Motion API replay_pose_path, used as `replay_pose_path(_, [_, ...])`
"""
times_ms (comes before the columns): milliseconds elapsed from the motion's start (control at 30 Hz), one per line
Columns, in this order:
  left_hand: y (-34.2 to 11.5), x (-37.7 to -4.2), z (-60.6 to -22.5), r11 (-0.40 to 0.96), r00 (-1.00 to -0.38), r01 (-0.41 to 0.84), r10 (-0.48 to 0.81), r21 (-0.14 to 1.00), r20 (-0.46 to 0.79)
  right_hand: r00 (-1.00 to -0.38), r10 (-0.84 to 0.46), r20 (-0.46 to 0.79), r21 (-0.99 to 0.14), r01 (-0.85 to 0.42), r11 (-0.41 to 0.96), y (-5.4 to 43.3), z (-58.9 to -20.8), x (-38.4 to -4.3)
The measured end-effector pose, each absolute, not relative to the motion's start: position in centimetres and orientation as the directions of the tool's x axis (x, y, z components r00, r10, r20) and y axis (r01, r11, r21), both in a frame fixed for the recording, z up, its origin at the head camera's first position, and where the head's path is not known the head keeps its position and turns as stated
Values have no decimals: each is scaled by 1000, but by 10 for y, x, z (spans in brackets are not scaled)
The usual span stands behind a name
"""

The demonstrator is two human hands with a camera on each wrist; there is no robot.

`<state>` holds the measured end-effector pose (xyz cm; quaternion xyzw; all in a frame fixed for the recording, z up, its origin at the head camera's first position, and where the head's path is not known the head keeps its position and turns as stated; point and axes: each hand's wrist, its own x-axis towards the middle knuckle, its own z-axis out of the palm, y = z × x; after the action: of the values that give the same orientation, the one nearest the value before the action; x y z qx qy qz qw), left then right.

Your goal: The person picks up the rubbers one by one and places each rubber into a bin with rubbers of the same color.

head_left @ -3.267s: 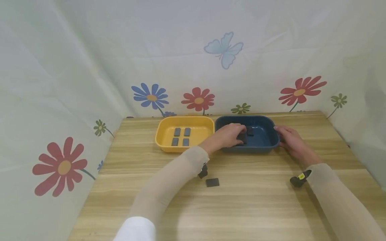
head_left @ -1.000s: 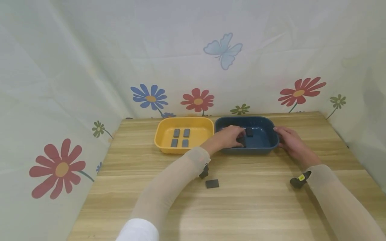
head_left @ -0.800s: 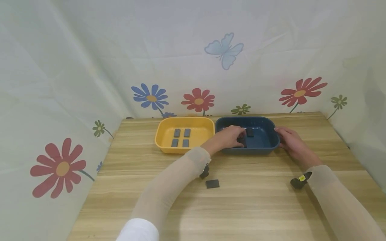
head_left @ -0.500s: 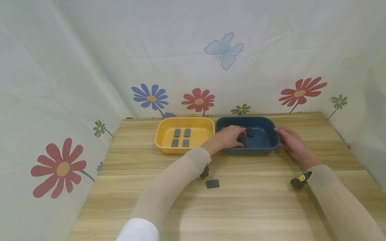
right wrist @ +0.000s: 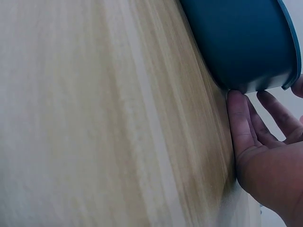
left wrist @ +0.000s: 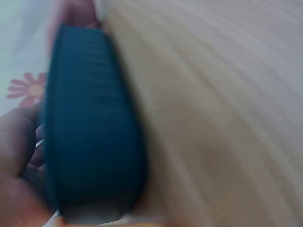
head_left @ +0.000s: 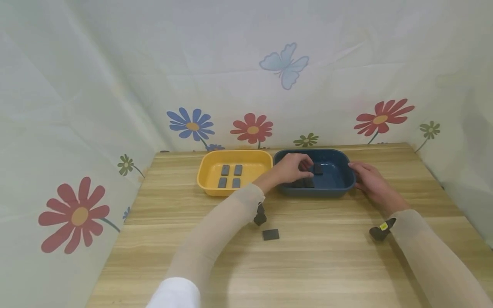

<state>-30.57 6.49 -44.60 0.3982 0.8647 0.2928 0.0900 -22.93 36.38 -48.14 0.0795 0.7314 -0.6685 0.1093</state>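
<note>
My left hand (head_left: 289,167) is over the blue tray (head_left: 335,189), fingers spread and loosely bent, with nothing visible between thumb and fingers. Under and beside it, dark rectangular tiles lie on the tray floor: one tile (head_left: 318,169) toward the back and a tile (head_left: 309,183) near the front wall. Part of the tray's left side is hidden by the hand. At the tray's right end, my right hand (head_left: 371,182) touches the outside; the right wrist view has its nearly straight fingers (right wrist: 241,118) against the end wall.
A yellow tray (head_left: 202,171) adjoins the blue one on the left and holds several grey tiles (head_left: 238,170) in two rows. A lone dark tile (head_left: 271,234) lies on the wooden table (head_left: 327,265), in front of the trays. A flowered cloth (head_left: 339,77) hangs behind.
My left hand has risen off the tiles near the blue tray's front wall, its thumb and fingers parting. Those tiles stay in the tray. The right hand stays at the tray's end.
</note>
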Motion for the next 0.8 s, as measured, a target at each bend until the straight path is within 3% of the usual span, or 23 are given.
replay_pose_path(233, [44,-296,-407,453,-648,622,755,639,95,-961,-28,-276,-956,271,111,363,-484,-231])
replay_pose_path(567, [-2,-251,-361,435,-541,748,837,501,81,-962,-27,-270,-958,266,108,364,-481,-231])
replay_pose_path(800, [-27,-215,-368,418,-475,805,879,421,35,-963,-37,-267,-960,262,100,365,-482,-230])
